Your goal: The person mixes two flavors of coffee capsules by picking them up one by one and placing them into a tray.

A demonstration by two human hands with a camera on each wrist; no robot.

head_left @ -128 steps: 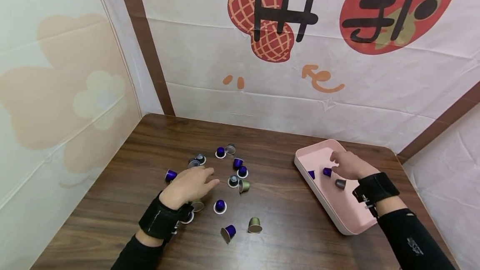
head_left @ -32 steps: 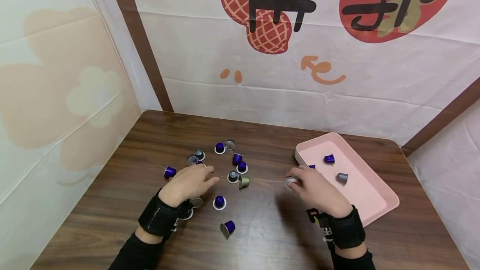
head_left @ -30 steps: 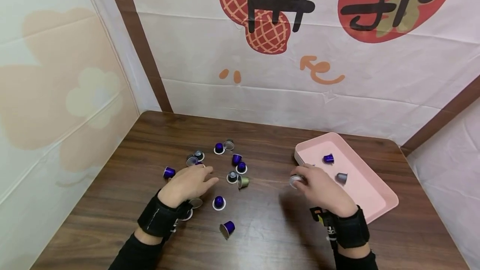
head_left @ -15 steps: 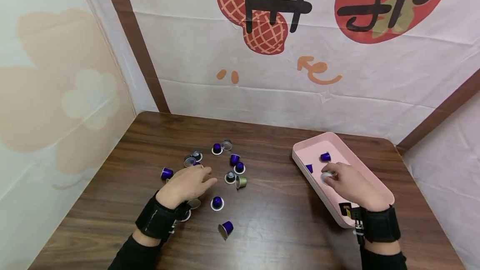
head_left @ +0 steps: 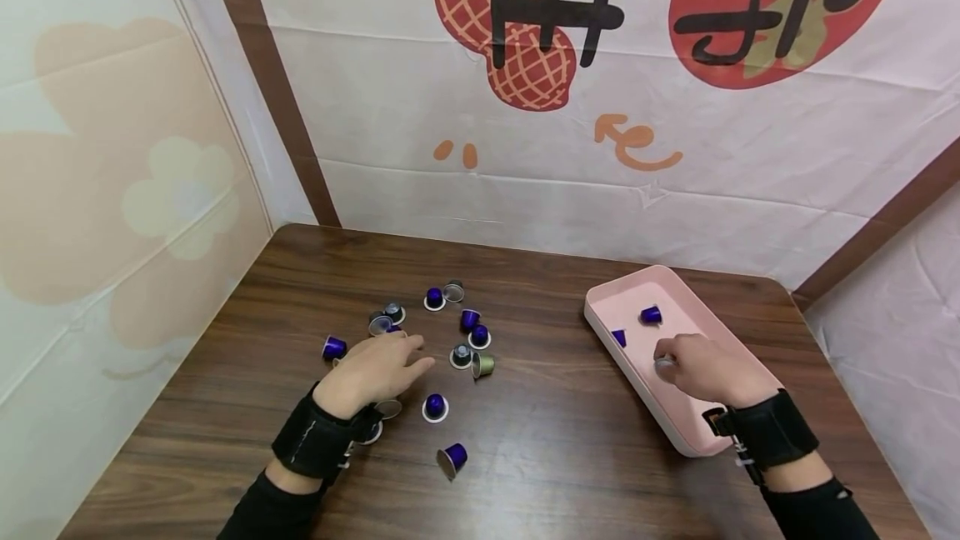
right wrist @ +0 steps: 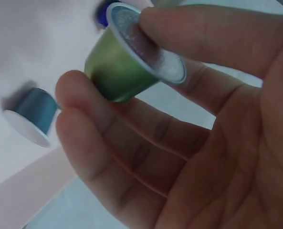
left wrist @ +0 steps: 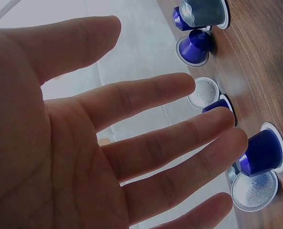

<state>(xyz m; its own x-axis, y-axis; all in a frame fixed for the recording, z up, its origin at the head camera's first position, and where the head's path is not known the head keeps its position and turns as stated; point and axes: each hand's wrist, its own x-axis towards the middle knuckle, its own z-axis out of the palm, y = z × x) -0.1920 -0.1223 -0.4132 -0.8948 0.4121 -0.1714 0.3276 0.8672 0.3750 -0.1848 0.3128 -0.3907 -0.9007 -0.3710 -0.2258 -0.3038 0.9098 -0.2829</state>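
In the head view my right hand (head_left: pixel 701 369) is over the pink tray (head_left: pixel 637 390). It pinches a green coffee capsule (right wrist: pixel 120 69), thumb on the foil lid and fingertips at the body, as the right wrist view shows. A blue-grey capsule (right wrist: pixel 36 112) lies in the tray beside the fingers. Two purple capsules (head_left: pixel 651 315) are farther back in it. My left hand (head_left: pixel 375 369) hovers over the capsules at the table's left, its fingers spread and holding nothing. A dark blue capsule (left wrist: pixel 263 152) shows close past its fingertips, and the hand hides part of that group.
Several loose capsules are scattered over the wooden table (head_left: pixel 555 440), among them a purple one (head_left: pixel 453 458) on its side near the front and a green one (head_left: pixel 483 365) beside a grey one (head_left: pixel 461 355). A printed cloth (head_left: pixel 525 215) hangs behind the table.
The green capsule at the table's front has been picked up by my right hand, which has carried it rightward over the tray. My left hand has stayed about where it was.
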